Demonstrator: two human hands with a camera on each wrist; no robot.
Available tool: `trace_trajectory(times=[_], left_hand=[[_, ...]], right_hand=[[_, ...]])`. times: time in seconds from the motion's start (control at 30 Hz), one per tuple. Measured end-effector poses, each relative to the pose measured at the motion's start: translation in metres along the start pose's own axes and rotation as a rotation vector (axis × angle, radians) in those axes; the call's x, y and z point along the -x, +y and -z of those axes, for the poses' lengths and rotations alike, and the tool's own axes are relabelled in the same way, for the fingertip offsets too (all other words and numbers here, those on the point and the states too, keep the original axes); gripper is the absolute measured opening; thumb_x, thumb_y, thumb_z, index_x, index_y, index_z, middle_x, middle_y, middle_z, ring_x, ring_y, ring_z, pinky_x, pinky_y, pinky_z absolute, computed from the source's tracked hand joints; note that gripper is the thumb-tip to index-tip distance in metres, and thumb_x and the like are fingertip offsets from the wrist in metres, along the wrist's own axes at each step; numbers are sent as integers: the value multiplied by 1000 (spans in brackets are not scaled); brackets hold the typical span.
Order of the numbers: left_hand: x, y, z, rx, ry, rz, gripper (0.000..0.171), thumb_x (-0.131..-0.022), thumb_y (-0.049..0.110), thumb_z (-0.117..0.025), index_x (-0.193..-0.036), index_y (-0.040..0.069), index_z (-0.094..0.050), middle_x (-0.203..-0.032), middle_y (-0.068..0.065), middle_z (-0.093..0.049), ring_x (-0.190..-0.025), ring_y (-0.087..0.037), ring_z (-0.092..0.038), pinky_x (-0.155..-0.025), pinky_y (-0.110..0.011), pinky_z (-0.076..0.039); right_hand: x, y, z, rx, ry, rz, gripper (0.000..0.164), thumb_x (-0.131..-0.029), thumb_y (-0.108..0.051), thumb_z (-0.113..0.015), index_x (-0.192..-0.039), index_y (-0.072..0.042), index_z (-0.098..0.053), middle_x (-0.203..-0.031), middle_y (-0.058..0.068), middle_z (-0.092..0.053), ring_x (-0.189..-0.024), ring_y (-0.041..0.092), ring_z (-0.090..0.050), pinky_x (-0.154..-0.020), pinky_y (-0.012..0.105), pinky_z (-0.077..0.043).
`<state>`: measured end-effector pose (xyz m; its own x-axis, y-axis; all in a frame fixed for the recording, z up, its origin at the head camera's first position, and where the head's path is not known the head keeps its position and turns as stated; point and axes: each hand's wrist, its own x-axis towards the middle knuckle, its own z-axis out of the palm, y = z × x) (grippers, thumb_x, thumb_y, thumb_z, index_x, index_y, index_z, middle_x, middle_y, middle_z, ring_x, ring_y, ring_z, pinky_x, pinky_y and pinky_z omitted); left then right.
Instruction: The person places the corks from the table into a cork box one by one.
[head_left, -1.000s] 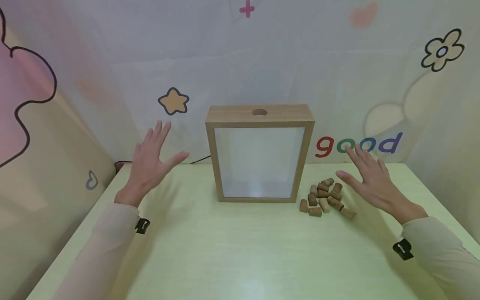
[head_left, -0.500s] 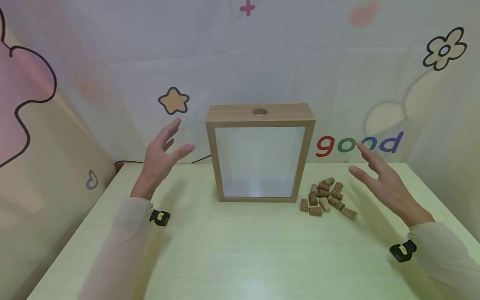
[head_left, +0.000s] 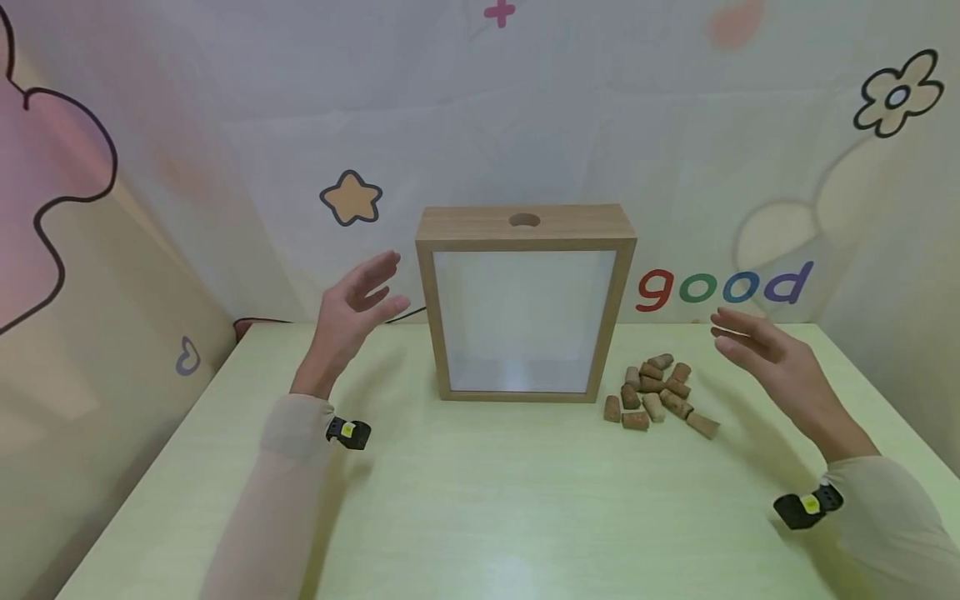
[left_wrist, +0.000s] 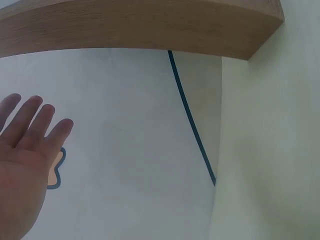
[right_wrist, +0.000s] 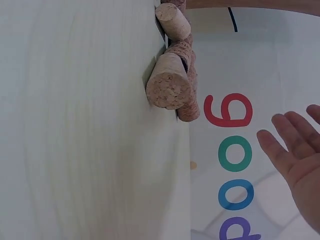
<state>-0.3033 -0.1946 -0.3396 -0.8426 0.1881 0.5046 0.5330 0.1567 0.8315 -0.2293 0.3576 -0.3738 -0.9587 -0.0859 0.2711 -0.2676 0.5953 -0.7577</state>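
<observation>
A shallow wooden box (head_left: 525, 223) with a clear front panel and a round hole in its top stands upright at the back of the table. Several cork stoppers (head_left: 652, 403) lie in a loose cluster just right of it; in the right wrist view the nearest cork (right_wrist: 169, 82) shows its round end. Left of the box hovers my left hand (head_left: 352, 312), fingers loosely extended, holding nothing and apart from the box. My right hand (head_left: 776, 367) floats above and right of the corks, fingers relaxed, touching none of them.
The pale table (head_left: 480, 500) reaches back to a printed cloth backdrop (head_left: 480, 150) with coloured lettering. A thin dark cable (head_left: 407, 316) runs behind the box on the left. Cloth walls flank both sides.
My left hand has moved right, toward the box. The right hand has shifted slightly right and lower, and its fingers have drawn together. Box and corks have not moved.
</observation>
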Motion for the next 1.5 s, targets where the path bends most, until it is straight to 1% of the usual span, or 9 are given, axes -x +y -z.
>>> trace_trajectory(times=[0.1, 0.37, 0.53, 0.63, 0.77, 1.0, 1.2, 1.33, 1.5], left_hand=[[-1, -4, -5, 30, -7, -3, 64, -101, 15, -75, -159, 9, -49, -159, -6, -53, -147, -23, -48, -121, -41, -40], [-3, -12, -16, 87, -23, 22, 63, -102, 13, -73, -159, 8, -48, -159, -8, -52, -147, -25, -47, -122, -49, -37], [-5, -13, -18, 87, -35, 55, 63, -102, 15, -73, -160, 10, -48, -159, -5, -53, -146, -22, -48, -120, -43, -42], [-6, -13, -21, 98, -51, 57, 64, -101, 16, -74, -160, 10, -48, -159, -6, -53, -146, -22, -49, -119, -42, -42], [-7, -15, -23, 115, -81, 67, 68, -99, 19, -76, -160, 11, -48, -157, -7, -55, -145, -22, -49, -120, -46, -41], [-7, -18, -29, 115, -118, 115, 70, -99, 19, -77, -162, 11, -46, -156, -9, -55, -143, -25, -52, -118, -42, -44], [-7, -17, -32, 107, -104, 152, 71, -98, 27, -79, -161, 14, -48, -152, -8, -58, -138, -26, -56, -115, -44, -47], [-5, -18, -34, 99, -87, 160, 68, -99, 25, -79, -159, 12, -50, -148, -9, -61, -135, -27, -59, -114, -43, -48], [-3, -18, -35, 96, -62, 154, 63, -100, 19, -77, -157, 10, -53, -147, -10, -63, -133, -26, -60, -112, -42, -50]], right_hand=[[2, 2, -1, -30, -5, -14, 55, -110, -33, -61, -162, -21, -46, -148, -9, -62, -115, -14, -60, -90, 5, -44], [6, 12, -3, -43, -60, -10, 54, -107, -29, -67, -158, -17, -52, -142, -8, -67, -116, -13, -60, -89, 5, -46], [5, 15, -6, -32, -95, -3, 51, -106, -28, -69, -152, -10, -57, -139, -9, -69, -115, -12, -61, -88, 7, -47], [4, 17, -7, -22, -111, -17, 50, -106, -29, -70, -150, -7, -58, -139, -6, -69, -114, -12, -62, -88, 7, -47], [4, 20, -5, 29, -132, -64, 51, -104, -35, -71, -147, -9, -62, -140, 2, -69, -111, -14, -60, -86, 8, -48], [7, 25, 1, 97, -227, -103, 55, -104, -37, -71, -148, -5, -61, -143, 18, -65, -108, -11, -61, -86, 14, -52], [9, 27, 3, 126, -279, -110, 51, -104, -35, -72, -144, -3, -63, -136, 17, -69, -107, -6, -65, -86, 18, -55], [10, 28, 3, 142, -312, -124, 50, -103, -35, -73, -142, -3, -65, -132, 14, -72, -106, -3, -66, -86, 21, -56], [9, 31, 3, 136, -351, -100, 45, -103, -28, -73, -138, -1, -67, -128, 14, -73, -104, 1, -68, -85, 22, -57]])
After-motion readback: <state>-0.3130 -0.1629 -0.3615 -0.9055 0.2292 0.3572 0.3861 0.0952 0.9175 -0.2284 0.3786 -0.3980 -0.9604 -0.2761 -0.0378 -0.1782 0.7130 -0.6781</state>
